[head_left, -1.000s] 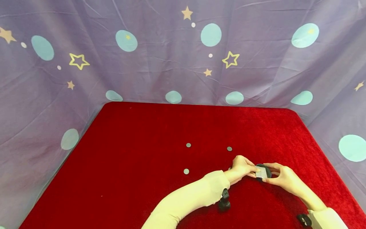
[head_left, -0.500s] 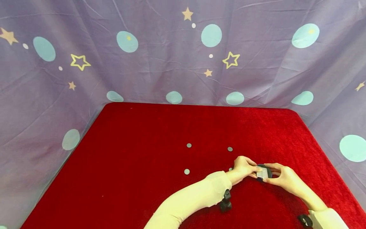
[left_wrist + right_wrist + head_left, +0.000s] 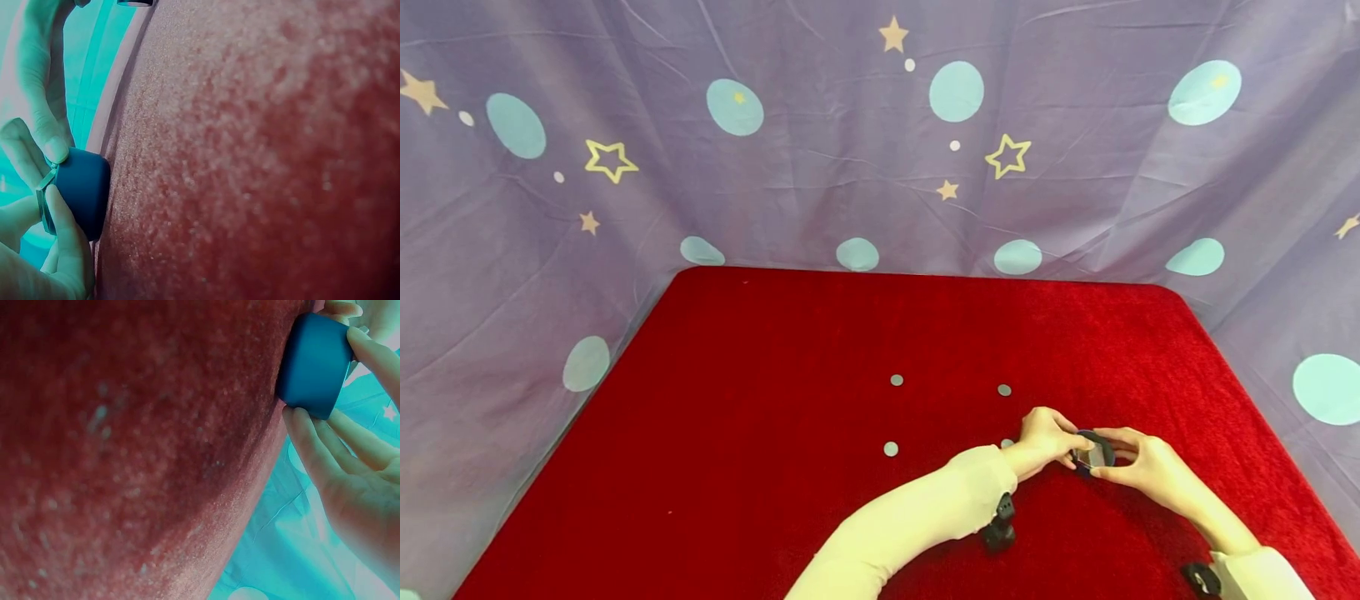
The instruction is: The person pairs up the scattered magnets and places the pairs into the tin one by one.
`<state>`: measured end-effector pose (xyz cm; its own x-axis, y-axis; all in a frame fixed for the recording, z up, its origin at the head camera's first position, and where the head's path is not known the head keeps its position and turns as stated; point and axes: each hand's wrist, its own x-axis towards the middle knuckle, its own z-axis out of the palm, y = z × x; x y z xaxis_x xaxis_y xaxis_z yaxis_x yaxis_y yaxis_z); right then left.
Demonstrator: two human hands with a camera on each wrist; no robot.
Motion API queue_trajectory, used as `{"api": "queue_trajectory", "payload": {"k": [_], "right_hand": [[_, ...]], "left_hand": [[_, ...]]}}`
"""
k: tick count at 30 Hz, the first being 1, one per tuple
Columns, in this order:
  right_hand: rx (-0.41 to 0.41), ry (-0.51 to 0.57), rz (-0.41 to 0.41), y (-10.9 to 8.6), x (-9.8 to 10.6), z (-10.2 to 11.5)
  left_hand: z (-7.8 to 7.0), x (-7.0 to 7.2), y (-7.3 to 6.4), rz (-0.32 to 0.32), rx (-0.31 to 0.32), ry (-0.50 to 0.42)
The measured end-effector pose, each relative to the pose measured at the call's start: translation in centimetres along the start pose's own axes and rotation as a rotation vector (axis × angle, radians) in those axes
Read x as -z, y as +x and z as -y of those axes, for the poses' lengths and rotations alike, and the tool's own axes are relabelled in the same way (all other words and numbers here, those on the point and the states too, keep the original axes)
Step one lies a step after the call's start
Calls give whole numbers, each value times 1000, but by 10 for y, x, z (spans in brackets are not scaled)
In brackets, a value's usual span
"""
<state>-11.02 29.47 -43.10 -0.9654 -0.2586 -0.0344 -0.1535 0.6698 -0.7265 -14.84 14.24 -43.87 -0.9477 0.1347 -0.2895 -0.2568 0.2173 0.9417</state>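
Note:
A squat round case (image 3: 1107, 448) with a smooth dark-blue side wall stands low at the red cloth on the right. My right hand (image 3: 1152, 468) grips it from the right, thumb on the near side and fingers round the far side. A flat, silvery, squarish piece (image 3: 1092, 457) lies over the case's top, looking dark and glassy now. My left hand (image 3: 1043, 437) pinches this piece between thumb and fingers from the left. In the left wrist view the piece (image 3: 45, 201) shows as a thin edge on the case (image 3: 84, 190). Fingers partly cover both things.
A red velvety cloth (image 3: 805, 400) covers the table. Several small pale discs, among them a left front disc (image 3: 891, 449) and a back right disc (image 3: 1004, 390), lie left of and behind the hands. A purple patterned curtain (image 3: 820, 150) hangs around the table's sides and back.
My left hand has shifted slightly right, and the silvery piece has gone from bright to darker. The right hand keeps its grip on the case nearly unmoved.

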Motion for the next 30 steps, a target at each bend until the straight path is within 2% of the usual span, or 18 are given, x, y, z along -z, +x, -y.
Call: {"api": "queue_trajectory", "payload": {"k": [8, 13, 16, 18, 20, 25, 30], "right_hand": [[12, 1, -8, 0, 1, -1], [9, 32, -2, 0, 1, 0], [1, 43, 3, 0, 0, -1], [-7, 36, 2, 0, -1, -2], [-14, 32, 1, 0, -1, -2], [-17, 39, 11, 0, 0, -2], [-25, 44, 20, -1, 0, -3]], "left_hand": [[0, -5, 3, -62, -7, 160], [2, -6, 3, -102, -74, 298], [4, -6, 4, -105, -94, 342], [5, -5, 4, -75, -79, 296], [5, -3, 5, -26, -54, 212], [7, 2, 7, 153, 14, 32], [8, 11, 9, 325, 62, -37]]}}
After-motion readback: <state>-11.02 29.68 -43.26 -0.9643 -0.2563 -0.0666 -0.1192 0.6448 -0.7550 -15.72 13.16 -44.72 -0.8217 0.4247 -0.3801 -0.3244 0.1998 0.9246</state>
